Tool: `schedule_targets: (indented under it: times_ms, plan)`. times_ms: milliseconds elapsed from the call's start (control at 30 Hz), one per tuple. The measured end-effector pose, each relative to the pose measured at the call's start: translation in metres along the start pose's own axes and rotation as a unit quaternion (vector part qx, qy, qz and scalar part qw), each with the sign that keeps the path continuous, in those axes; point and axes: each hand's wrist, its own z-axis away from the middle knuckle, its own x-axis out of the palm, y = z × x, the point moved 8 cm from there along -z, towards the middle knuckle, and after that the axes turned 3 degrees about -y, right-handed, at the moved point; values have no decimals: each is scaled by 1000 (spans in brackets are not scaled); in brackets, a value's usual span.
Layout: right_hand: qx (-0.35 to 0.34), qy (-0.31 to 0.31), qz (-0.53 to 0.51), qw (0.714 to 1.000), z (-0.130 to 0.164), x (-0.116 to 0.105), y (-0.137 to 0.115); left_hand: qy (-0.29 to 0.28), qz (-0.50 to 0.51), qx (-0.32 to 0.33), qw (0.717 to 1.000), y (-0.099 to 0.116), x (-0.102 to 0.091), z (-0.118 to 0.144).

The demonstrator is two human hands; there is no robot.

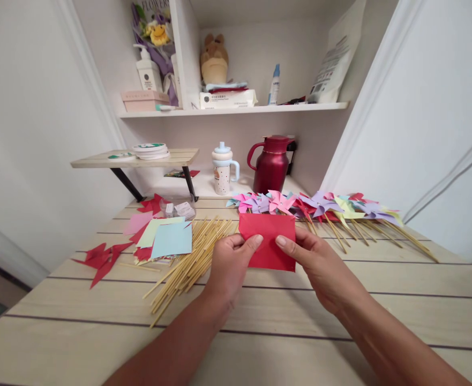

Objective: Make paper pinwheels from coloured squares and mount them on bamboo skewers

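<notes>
Between both hands, just above the surface (340, 343): red paper sheet (268, 238), long axis running left-right, pinched at its lower edge by left hand (230, 262) at the left corner and right hand (320, 265) at the right, thumbs on top, fingers underneath. Equally near to both hands, centred ahead of the body. Left of it, just beside the left hand, bamboo sticks (187, 257); behind it, row of pinwheels (312, 206).

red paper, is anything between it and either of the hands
Nothing visible does. The left hand and the right hand both grip the red paper directly, each at its own side. The wooden sticks lie off to the left.
</notes>
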Motion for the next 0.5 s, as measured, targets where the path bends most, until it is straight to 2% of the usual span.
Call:
schedule_targets:
  times_ms: [167,367,500]
  plan:
    - [31,-12,-17,999,-1,3,11,5,-17,0,1000,0,-1,1]
    - [27,-15,-23,999,0,4,12,10,-19,9,1000,0,-2,0]
    - [28,7,-9,1000,0,-1,13,17,-37,6,999,-3,-2,1]
